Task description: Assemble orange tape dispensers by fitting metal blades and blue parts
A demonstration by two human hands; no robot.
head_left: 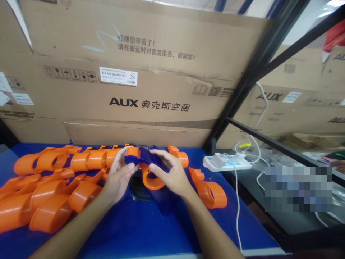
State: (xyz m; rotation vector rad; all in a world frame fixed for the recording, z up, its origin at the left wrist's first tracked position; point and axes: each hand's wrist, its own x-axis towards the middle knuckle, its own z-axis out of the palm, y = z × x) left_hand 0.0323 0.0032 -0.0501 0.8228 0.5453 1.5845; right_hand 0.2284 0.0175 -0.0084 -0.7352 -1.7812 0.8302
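In front of me, my left hand (pixel 120 176) is closed, pinching one edge of a dark blue flexible sheet (pixel 147 154) between thumb and fingers. My right hand (pixel 172 172) grips the other side of this sheet, its thumb near an orange plastic part with a round ring (pixel 154 183). The orange ring hangs below the sheet, between both hands. Part of the orange piece also shows above my left thumb. My fingers hide how the sheet and the orange part meet. Under the hands lie small black pieces (pixel 141 194) on the blue table surface.
Several orange ringed parts (pixel 51 214) lie in rows on the left of the blue table (pixel 172 237); another (pixel 212 194) lies right. A white power strip (pixel 228 162) with cables rests at the right edge. A cardboard wall (pixel 151 79) and black metal frame (pixel 250 79) stand behind.
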